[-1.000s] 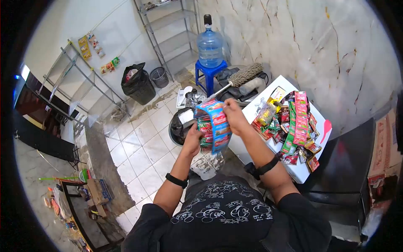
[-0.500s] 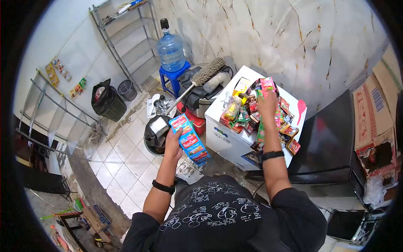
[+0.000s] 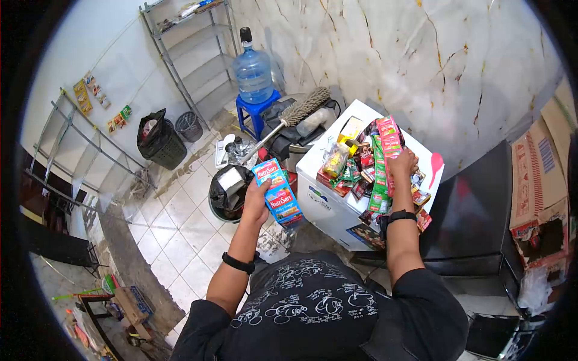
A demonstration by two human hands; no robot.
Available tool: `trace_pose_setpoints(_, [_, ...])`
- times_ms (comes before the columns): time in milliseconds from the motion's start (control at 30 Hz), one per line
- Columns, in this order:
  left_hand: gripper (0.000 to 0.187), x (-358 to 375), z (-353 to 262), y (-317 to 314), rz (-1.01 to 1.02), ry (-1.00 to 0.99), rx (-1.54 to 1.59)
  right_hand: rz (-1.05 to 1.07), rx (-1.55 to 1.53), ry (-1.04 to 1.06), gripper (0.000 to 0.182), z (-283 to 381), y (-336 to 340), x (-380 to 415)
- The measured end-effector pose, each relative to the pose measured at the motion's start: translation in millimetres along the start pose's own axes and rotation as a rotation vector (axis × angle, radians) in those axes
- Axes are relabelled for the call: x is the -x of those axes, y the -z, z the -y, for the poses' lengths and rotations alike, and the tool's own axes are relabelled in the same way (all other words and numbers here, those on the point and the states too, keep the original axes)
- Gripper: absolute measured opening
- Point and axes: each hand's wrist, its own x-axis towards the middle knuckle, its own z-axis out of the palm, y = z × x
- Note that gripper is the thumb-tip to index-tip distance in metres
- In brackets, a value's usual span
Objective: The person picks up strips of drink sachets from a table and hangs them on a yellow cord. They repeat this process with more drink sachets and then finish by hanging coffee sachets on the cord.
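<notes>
My left hand (image 3: 257,203) is closed on a folded strip of blue NutriSari drink sachets (image 3: 283,206), held in the air left of a white box-shaped appliance. On that appliance's white top (image 3: 360,110) lies a heap of mixed sachets. My right hand (image 3: 403,163) reaches into the heap with its fingers curled down, beside a pink sachet strip (image 3: 388,129). What its fingers grip is hidden. Left of this hand runs a green sachet strip (image 3: 379,174). Brown sachets (image 3: 365,156) and a clear pack with yellow contents (image 3: 335,157) lie farther left.
A pink spoon (image 3: 436,165) rests by the appliance's right edge. To the left stand a bin with a black bag (image 3: 226,195), a duster (image 3: 304,107) and a water jug (image 3: 253,75) on a blue stool (image 3: 256,111). A dark cabinet (image 3: 466,198) borders the right.
My right hand has moved right and a little nearer me, off the upper part of the pink strip. More of the pink and green strips shows. The left hand still holds the blue sachets.
</notes>
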Motion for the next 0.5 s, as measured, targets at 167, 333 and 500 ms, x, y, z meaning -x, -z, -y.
trace_pose_setpoints(167, [0.029,-1,-4,-4,0.004,-0.004,-0.021,-0.128,-0.275,0.21,0.027,-24,-18,-33])
trace_pose_setpoints(333, [0.03,-4,-7,-4,-0.001,0.02,-0.024,-0.173,-0.561,0.448,0.014,-21,4,-58])
trace_pose_setpoints(500, [0.033,0,-14,-10,0.062,0.027,0.027,0.049,-1.247,0.425,0.011,23,103,-10])
